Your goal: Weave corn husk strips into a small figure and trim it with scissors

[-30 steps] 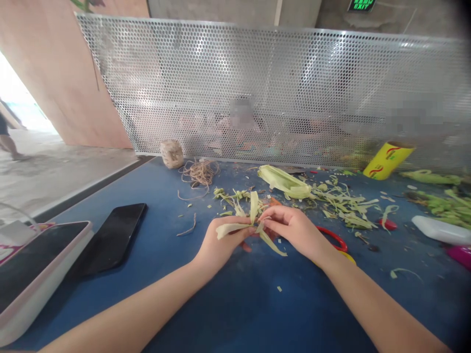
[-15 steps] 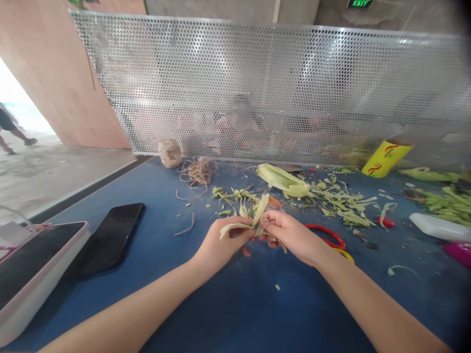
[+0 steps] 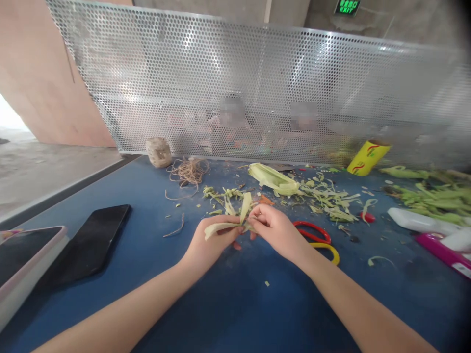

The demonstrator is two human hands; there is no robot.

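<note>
Pale green strips of corn husk (image 3: 246, 206) stick up from between my hands over the blue table. My left hand (image 3: 211, 238) is closed on the husk, one strip curling out over its thumb. My right hand (image 3: 274, 228) pinches at the same bundle from the other side; its fingertips partly hide what lies in them. Just beyond the hands lie knotted husk scraps (image 3: 222, 193) and an orange piece (image 3: 265, 200). Scissors with a red and a yellow handle (image 3: 312, 233) lie beside my right wrist, partly covered by it.
Husk leaves (image 3: 274, 179), shreds (image 3: 331, 198), twine (image 3: 188, 171) and a yellow tube (image 3: 368, 158) lie toward the perforated metal screen (image 3: 184, 73). At left are a black phone (image 3: 90, 240) and a pink-edged device (image 3: 27, 255). A white-and-purple object (image 3: 441, 245) is at right. People sit behind the screen.
The view has shifted a little, so most things sit further left. My right hand's fingers have drawn in closer on the husk, and the scissors show more. Both hands still hold the bundle.
</note>
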